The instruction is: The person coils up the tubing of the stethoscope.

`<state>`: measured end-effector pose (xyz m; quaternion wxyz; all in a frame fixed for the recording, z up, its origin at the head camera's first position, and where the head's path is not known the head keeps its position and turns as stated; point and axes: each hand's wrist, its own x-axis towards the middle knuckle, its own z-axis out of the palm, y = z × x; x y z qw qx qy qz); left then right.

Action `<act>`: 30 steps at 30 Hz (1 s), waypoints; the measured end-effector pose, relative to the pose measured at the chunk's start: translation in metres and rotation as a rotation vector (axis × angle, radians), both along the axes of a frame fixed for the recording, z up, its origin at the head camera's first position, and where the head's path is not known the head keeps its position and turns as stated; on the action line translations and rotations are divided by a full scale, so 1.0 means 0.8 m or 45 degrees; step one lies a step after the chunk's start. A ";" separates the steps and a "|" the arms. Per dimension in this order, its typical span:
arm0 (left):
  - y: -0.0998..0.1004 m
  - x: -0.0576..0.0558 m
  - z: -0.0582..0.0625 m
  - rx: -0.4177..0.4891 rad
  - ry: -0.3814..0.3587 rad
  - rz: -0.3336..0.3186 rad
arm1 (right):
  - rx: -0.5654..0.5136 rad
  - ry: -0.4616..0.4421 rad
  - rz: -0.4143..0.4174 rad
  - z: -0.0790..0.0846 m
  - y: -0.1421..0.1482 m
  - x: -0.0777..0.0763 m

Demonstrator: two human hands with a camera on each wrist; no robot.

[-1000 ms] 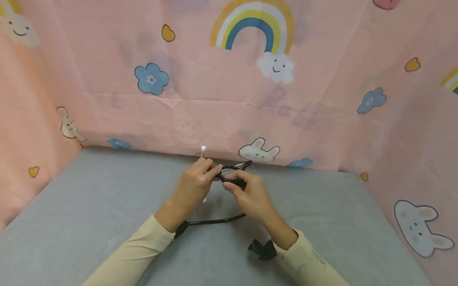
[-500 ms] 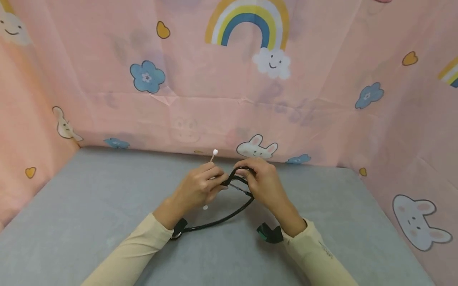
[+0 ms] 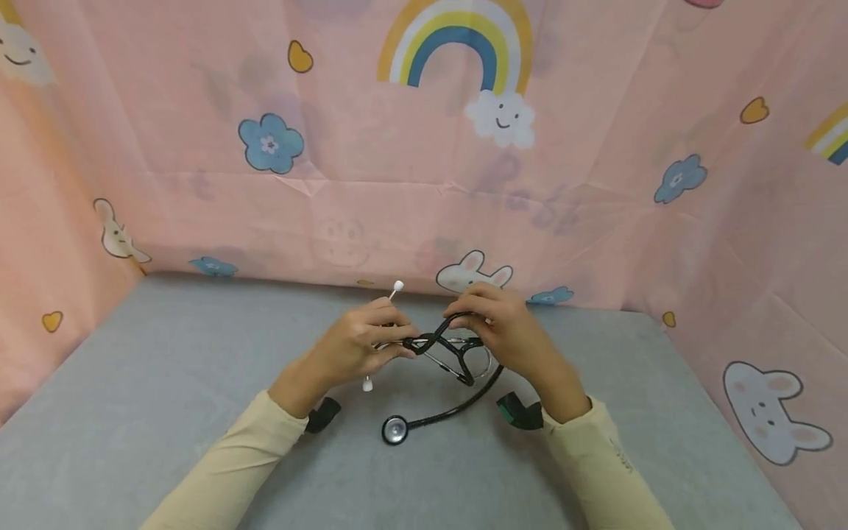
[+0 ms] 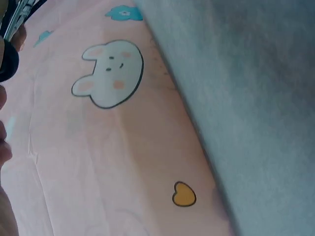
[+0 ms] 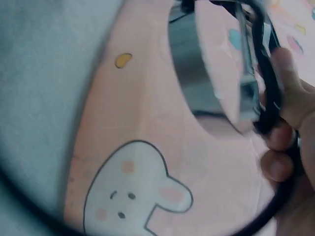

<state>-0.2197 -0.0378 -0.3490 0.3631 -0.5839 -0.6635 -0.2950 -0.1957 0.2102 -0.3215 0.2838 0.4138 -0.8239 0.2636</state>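
A black stethoscope (image 3: 450,414) is held up between both hands over the table, its tubing twisted and crossed. My left hand (image 3: 361,342) grips the tubing and metal ear tubes at the left end; white eartips (image 3: 398,285) stick out above and below it. With thumb and fingers, my right hand (image 3: 510,331) pinches a loop of the black tubing. The round chestpiece (image 3: 394,430) is at the end of the curving tube, nearer my body. In the right wrist view a blurred metal band (image 5: 187,64) shows beside the tubing. The left wrist view catches only fingertips and a dark piece (image 4: 9,61).
A grey cloth-covered table (image 3: 199,353) lies beneath the hands. Pink printed curtain (image 3: 371,147) hangs behind it and along both sides. Dark wrist-worn pieces (image 3: 520,412) sit by each cuff.
My right hand has moved right and slightly up, drawing the tubing out from the left hand. The chestpiece, earlier hidden by the left wrist, has come into view and shifted right.
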 end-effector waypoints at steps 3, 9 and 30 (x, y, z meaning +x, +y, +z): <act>0.005 0.002 -0.001 -0.003 -0.026 -0.055 | -0.052 0.026 0.036 -0.001 -0.006 0.000; 0.017 0.013 -0.007 -0.131 0.080 0.213 | -0.211 0.039 0.143 0.000 -0.016 0.004; 0.016 0.023 0.009 -0.003 0.083 0.048 | -0.404 -0.318 -0.047 -0.011 -0.007 -0.004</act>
